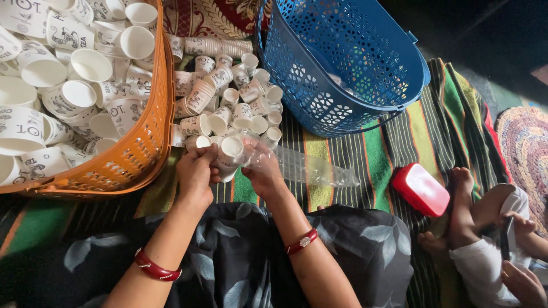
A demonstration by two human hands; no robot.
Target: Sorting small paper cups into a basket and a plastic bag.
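Left hand [196, 171] and right hand [262, 171] close together around a paper cup [230, 151] and clear bag [308, 168] at centre. Loose cups [228, 97] lie at twelve o'clock, orange basket [137, 154] at ten, blue basket [342, 63] at one.

Home floor: striped mat [399, 142], braided rug [525, 148], plastic baskets [365, 68].

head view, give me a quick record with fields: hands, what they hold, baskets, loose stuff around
left hand: grips a stack of paper cups
right hand: holds the mouth of a clear plastic sleeve at the cups
orange basket: on the left, full of printed paper cups
blue basket: upper right, looks nearly empty
loose cups: piled between the baskets
surface: striped mat
nearby: red box, another person's foot
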